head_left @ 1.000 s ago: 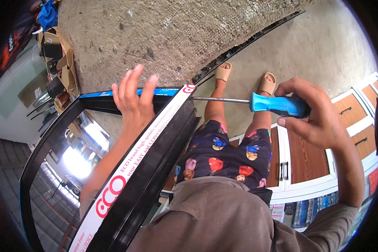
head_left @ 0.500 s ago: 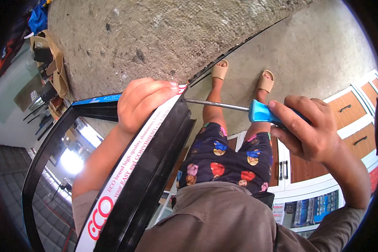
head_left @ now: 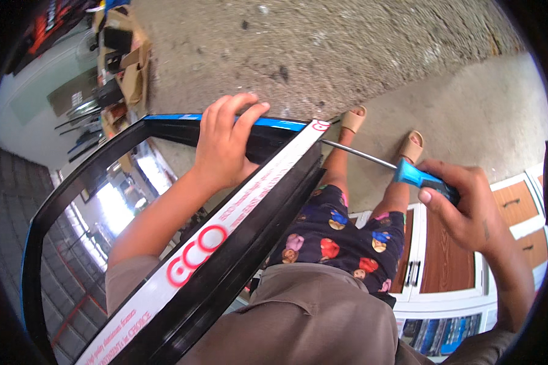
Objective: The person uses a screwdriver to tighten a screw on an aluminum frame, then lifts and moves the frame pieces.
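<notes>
A black metal frame [head_left: 231, 267] slants across the view, its near bar carrying a white strip with red print. Blue tape [head_left: 277, 123] runs along its far bar. My left hand [head_left: 222, 143] lies across that far bar, fingers apart and loosely bent beyond the taped edge; its thumb is partly hidden by the near bar. At the right, my right hand [head_left: 472, 204] holds a screwdriver [head_left: 411, 175] by its blue and black handle, thumb off to one side. The steel shaft reaches left to the frame's corner, where the tip is hidden.
White cabinets with brown panels [head_left: 447, 255] stand at the right, beside my sandalled feet [head_left: 413, 146]. Rough concrete floor [head_left: 347, 55] spreads ahead. Cardboard boxes [head_left: 134, 73] and loose rods lie at the far left. A shelf of packaged goods [head_left: 441, 334] is at the lower right.
My left hand has let go of the near bar by the corner and moved onto the taped far bar, its fingers spreading. The frame and screwdriver appear shifted right in view.
</notes>
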A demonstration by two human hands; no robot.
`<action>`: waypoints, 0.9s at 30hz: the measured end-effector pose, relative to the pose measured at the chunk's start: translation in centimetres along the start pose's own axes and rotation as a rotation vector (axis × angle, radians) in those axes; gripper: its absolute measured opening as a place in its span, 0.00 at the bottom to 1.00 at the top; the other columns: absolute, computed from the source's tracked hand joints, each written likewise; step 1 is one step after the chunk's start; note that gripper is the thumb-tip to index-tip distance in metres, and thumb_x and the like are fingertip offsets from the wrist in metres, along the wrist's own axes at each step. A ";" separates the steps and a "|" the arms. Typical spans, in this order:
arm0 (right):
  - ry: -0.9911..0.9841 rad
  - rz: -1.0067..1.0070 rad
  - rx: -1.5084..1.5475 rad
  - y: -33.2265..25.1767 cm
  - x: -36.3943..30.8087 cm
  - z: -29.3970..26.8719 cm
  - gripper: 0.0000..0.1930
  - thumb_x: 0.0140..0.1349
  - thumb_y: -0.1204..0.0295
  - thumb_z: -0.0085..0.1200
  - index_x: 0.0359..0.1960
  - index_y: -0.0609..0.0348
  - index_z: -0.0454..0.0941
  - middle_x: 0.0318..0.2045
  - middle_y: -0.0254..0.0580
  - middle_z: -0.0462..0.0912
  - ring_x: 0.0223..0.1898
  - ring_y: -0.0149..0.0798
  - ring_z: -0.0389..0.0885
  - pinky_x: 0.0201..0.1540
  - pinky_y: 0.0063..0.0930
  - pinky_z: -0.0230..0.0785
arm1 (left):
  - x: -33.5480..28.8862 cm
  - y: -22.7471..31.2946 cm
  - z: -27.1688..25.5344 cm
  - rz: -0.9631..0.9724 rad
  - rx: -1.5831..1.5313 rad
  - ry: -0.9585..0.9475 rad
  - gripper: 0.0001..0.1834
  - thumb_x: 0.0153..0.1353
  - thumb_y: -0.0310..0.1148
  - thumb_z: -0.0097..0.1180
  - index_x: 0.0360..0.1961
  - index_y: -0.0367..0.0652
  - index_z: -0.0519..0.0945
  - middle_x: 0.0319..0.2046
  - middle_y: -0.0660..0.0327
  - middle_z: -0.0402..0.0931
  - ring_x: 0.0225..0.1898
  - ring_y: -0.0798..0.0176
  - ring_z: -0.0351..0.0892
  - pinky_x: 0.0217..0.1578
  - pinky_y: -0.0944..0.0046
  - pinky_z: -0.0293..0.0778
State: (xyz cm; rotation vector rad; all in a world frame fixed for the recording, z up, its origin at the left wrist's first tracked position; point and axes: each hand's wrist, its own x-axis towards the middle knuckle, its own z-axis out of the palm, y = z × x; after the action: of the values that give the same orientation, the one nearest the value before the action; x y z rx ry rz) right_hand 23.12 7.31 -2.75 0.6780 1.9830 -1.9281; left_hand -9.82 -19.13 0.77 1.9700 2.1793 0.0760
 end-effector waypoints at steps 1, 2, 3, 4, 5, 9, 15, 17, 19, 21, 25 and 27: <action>-0.010 -0.028 0.007 -0.3 0.1 0.2 0.19 0.69 0.68 0.63 0.54 0.72 0.82 0.29 0.51 0.82 0.30 0.34 0.77 0.36 0.34 0.71 | -1.1 -0.8 -0.3 -0.054 -0.032 -0.002 0.42 0.44 0.51 0.79 0.60 0.45 0.82 0.56 0.53 0.77 0.58 0.41 0.77 0.60 0.42 0.72; -0.005 0.005 0.019 -0.6 0.2 0.3 0.19 0.69 0.68 0.63 0.54 0.72 0.83 0.29 0.51 0.82 0.30 0.36 0.77 0.36 0.34 0.71 | -1.7 -1.5 -0.1 -0.028 -0.078 -0.016 0.43 0.42 0.52 0.80 0.60 0.44 0.83 0.55 0.53 0.77 0.57 0.41 0.77 0.60 0.42 0.73; -0.001 0.044 0.029 -0.8 0.1 0.5 0.18 0.68 0.69 0.63 0.53 0.72 0.83 0.29 0.51 0.82 0.30 0.37 0.78 0.36 0.34 0.71 | -1.9 -1.9 0.2 -0.002 -0.131 -0.031 0.44 0.40 0.53 0.81 0.59 0.44 0.83 0.53 0.52 0.77 0.56 0.40 0.77 0.59 0.42 0.74; 0.042 -0.020 0.021 -0.1 -0.1 1.2 0.18 0.67 0.69 0.63 0.52 0.72 0.83 0.29 0.51 0.81 0.29 0.39 0.78 0.36 0.35 0.71 | -1.5 -2.0 0.6 0.058 -0.174 -0.028 0.44 0.40 0.52 0.81 0.59 0.43 0.83 0.53 0.52 0.77 0.55 0.41 0.77 0.58 0.42 0.74; 0.049 -0.030 0.022 -0.1 -0.2 1.3 0.18 0.67 0.69 0.63 0.52 0.72 0.83 0.29 0.51 0.81 0.29 0.39 0.78 0.36 0.35 0.71 | -1.2 -1.1 1.2 0.056 -0.218 0.020 0.44 0.40 0.51 0.81 0.58 0.42 0.83 0.52 0.53 0.77 0.54 0.41 0.77 0.58 0.42 0.74; 0.044 0.028 0.039 -0.6 -0.7 1.3 0.20 0.68 0.69 0.66 0.57 0.70 0.83 0.37 0.61 0.89 0.40 0.53 0.92 0.45 0.42 0.79 | 0.1 0.3 2.0 0.087 -0.224 0.040 0.44 0.37 0.51 0.82 0.57 0.43 0.81 0.54 0.53 0.77 0.54 0.41 0.77 0.58 0.42 0.75; 0.078 -0.068 0.043 -0.3 -1.2 2.1 0.22 0.69 0.69 0.64 0.60 0.71 0.82 0.40 0.60 0.89 0.37 0.43 0.88 0.43 0.34 0.78 | 1.2 0.0 0.6 0.041 -0.237 -0.110 0.48 0.40 0.56 0.79 0.60 0.42 0.78 0.57 0.47 0.75 0.60 0.39 0.76 0.64 0.41 0.69; 0.128 0.002 0.084 0.6 -2.4 2.1 0.22 0.70 0.68 0.64 0.60 0.71 0.82 0.40 0.59 0.89 0.37 0.43 0.88 0.43 0.34 0.78 | 3.0 0.7 -1.7 0.023 -0.384 -0.202 0.49 0.45 0.58 0.74 0.66 0.40 0.77 0.63 0.43 0.73 0.66 0.39 0.73 0.70 0.42 0.64; 0.177 0.074 0.134 1.5 -4.0 3.1 0.22 0.71 0.67 0.64 0.60 0.71 0.82 0.40 0.58 0.89 0.37 0.43 0.88 0.43 0.35 0.78 | 5.7 1.3 -5.1 -0.012 -0.565 -0.311 0.52 0.51 0.63 0.67 0.70 0.37 0.75 0.68 0.40 0.70 0.71 0.38 0.69 0.73 0.41 0.60; 0.352 0.112 0.240 3.0 -5.2 4.5 0.20 0.71 0.67 0.65 0.58 0.68 0.83 0.34 0.53 0.87 0.32 0.39 0.85 0.38 0.33 0.75 | 7.1 1.4 -7.9 -0.065 -0.933 -0.254 0.54 0.58 0.69 0.59 0.72 0.35 0.72 0.70 0.38 0.68 0.73 0.35 0.66 0.75 0.37 0.58; 0.418 0.119 0.447 2.4 -6.2 4.7 0.19 0.72 0.66 0.64 0.58 0.66 0.84 0.30 0.46 0.86 0.29 0.32 0.82 0.35 0.30 0.74 | 9.6 8.7 -14.1 0.353 -1.431 -0.154 0.39 0.73 0.67 0.48 0.62 0.38 0.74 0.62 0.43 0.73 0.65 0.40 0.72 0.74 0.34 0.57; 0.476 0.161 0.429 3.8 -7.5 5.6 0.18 0.73 0.66 0.63 0.58 0.65 0.84 0.30 0.45 0.86 0.29 0.33 0.81 0.36 0.30 0.74 | 11.8 12.4 -9.7 0.704 -1.561 -0.230 0.19 0.82 0.44 0.51 0.34 0.52 0.87 0.37 0.63 0.91 0.41 0.57 0.93 0.69 0.39 0.65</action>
State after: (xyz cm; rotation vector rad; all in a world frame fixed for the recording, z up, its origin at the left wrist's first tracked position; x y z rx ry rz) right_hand 30.85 0.74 -2.45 1.4775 1.6723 -2.2647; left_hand -0.56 -5.20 11.03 1.3844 0.5691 1.1338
